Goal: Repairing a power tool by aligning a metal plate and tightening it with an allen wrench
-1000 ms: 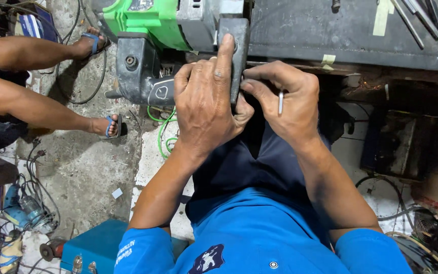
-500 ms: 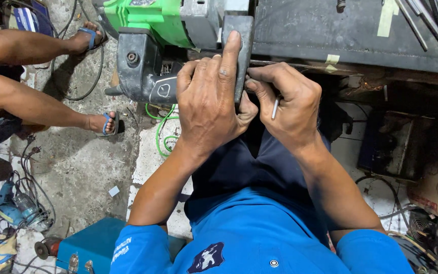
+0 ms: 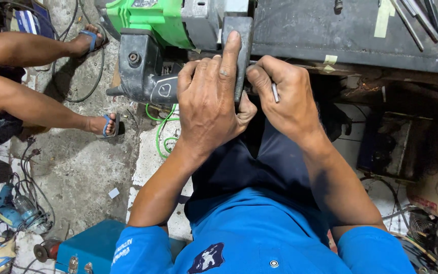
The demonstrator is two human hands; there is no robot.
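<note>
1. The green and grey power tool lies on its side at the edge of the dark workbench, its grey body hanging over the bench's near edge above the concrete floor.
2. The left hand is laid flat against the tool's grey end plate, fingers spread and pressed on it, the index finger stretched up along the plate. It is not closed around anything; it steadies the tool by pressing.
3. The right hand is curled shut just right of the plate, touching the left thumb. A thin metal rod shows between its fingers, pinched upright; its lower end is hidden in the fist.
4. The rod sits just right of the tool's plate, near the bench's front edge.
5. Left of the tool, another person's bare legs and sandalled feet rest on the floor.
6. Below the tool, a green cable loops on the floor.
</note>
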